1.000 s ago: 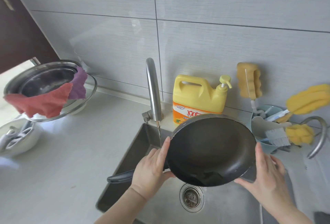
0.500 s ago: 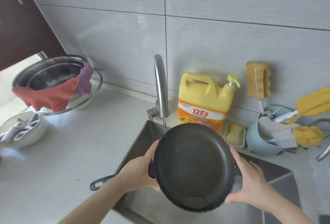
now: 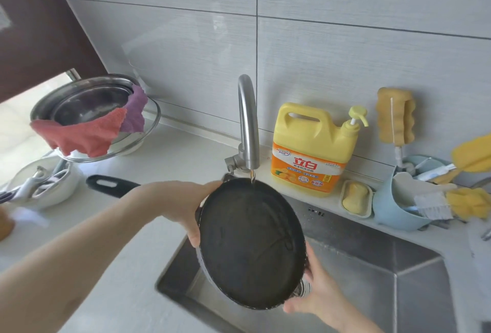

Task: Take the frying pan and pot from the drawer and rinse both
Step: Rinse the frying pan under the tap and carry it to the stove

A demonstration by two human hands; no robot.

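The black frying pan (image 3: pixel 249 245) is tilted over the steel sink (image 3: pixel 372 274), its inside facing me. A thin stream of water from the curved tap (image 3: pixel 248 125) lands on its upper rim and runs down the inside. My left hand (image 3: pixel 183 205) grips the pan's upper left rim, and the black handle (image 3: pixel 109 185) sticks out to the left behind my forearm. My right hand (image 3: pixel 310 295) holds the lower right rim from beneath. No pot from the drawer is identifiable in view.
A yellow dish soap jug (image 3: pixel 310 152) and a soap dish (image 3: pixel 356 198) stand behind the sink. A blue caddy (image 3: pixel 398 207) with brushes and sponges is at right. Stacked steel bowls (image 3: pixel 87 104) with red and purple cloths and a white bowl (image 3: pixel 45 184) sit on the left counter.
The pan has turned and risen closer to the tap, so water now hits its upper rim. The handle swung up to the left, and my right hand slid to the lower rim.
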